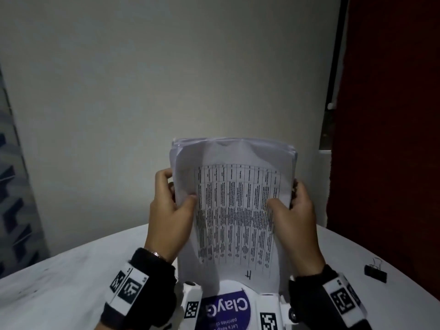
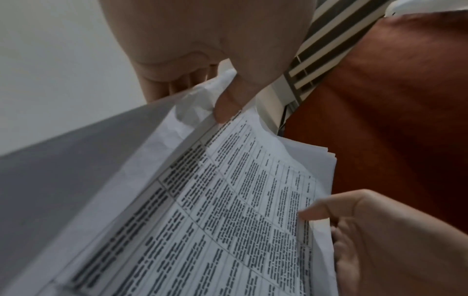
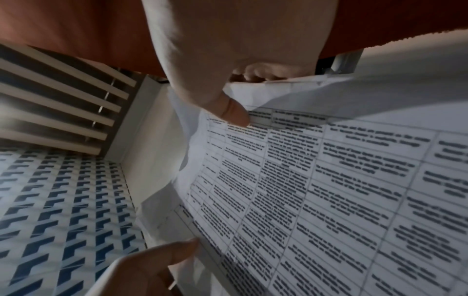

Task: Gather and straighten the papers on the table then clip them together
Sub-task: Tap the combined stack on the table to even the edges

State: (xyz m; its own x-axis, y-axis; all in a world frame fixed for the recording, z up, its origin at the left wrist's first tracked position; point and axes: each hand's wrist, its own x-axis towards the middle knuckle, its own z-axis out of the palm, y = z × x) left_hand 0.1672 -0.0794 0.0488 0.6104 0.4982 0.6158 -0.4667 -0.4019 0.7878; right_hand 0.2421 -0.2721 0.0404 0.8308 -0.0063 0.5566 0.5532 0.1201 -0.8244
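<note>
**Two hands, one upright stack, one clip waiting**

One stack of white printed paper sheets with black tabular text (image 1: 234,210), held on edge above the white round table (image 1: 59,277). Whether the lower edge touches the table cannot be told; a white and purple device sits in front of it. The sheets stand upright, presumably so their edges can be tapped level. The top edges are not yet flush; several corners step out past one another beyond the fingertips.

Left hand (image 1: 170,210): thumb pressed on the front sheet, fingers curled round the back of the left edge, clamping the stack between them. The left wrist view shows the thumb tip on a crumpled margin.

Right hand (image 1: 294,213): mirror grip on the right edge, thumb in front, fingers behind. Holding both sides likely keeps the sheets from fanning while they are squared.

One black metal binder clip with wire handles (image 1: 375,272), lying on the table, well apart to the right of the right hand's fingers and untouched. Clipping appears to be the remaining step, once straightening is finished.
</note>
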